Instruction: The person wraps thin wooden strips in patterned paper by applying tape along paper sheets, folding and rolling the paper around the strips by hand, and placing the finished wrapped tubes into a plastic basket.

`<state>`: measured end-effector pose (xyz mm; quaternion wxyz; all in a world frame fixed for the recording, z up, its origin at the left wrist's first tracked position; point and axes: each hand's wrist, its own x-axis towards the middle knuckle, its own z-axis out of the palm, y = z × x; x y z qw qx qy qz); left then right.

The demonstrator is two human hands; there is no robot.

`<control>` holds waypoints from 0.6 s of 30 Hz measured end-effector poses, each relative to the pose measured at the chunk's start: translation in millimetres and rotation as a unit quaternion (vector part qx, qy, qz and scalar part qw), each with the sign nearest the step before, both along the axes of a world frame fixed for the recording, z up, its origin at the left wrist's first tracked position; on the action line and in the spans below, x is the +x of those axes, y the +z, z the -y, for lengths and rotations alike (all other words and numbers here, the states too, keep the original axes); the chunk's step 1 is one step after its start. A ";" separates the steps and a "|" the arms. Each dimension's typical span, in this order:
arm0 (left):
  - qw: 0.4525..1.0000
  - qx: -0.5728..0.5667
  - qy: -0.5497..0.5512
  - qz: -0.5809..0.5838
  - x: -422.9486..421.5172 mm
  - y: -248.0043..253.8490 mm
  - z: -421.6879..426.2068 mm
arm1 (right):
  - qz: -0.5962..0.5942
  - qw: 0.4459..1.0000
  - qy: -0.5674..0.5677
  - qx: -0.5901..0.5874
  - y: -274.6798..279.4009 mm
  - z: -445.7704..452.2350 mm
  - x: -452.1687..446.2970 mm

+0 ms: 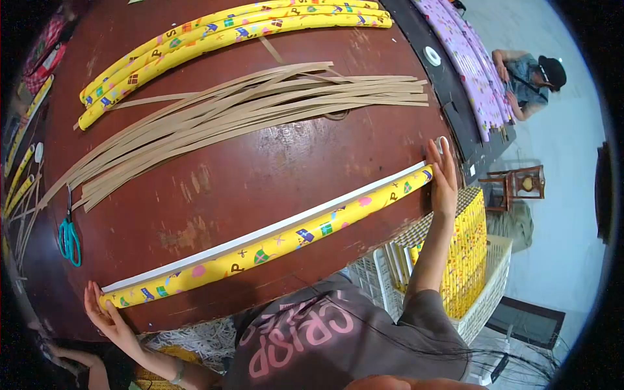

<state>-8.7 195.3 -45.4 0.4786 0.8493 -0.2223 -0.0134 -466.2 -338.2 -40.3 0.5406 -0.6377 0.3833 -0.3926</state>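
A long roll of yellow printed wrapping paper (279,244) lies slantwise across the near part of the table, the white underside of its edge showing along the far side. At its left end, my left hand (107,315) rests with fingers stretched out and the thumb by the paper. My right hand (443,182) lies flat against the right end, fingers extended and spread. A small white ring, perhaps a tape roll (442,144), is at the right fingertips; whether a finger goes through it I cannot tell.
Brown paper strips (214,117) lie mid-table, with several finished yellow rolls (227,32) behind. Teal-handled scissors (69,240) are at left. A white basket (491,279) of yellow rolls stands by my right arm. Another person (530,81) works beside purple rolls (465,62); a co-worker's arm (81,361) shows lower left.
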 end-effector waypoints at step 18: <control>0.995 -0.024 0.097 -0.013 4.7 -4.6 5.0 | -0.056 0.993 -0.084 -0.063 -4.7 2.7 3.2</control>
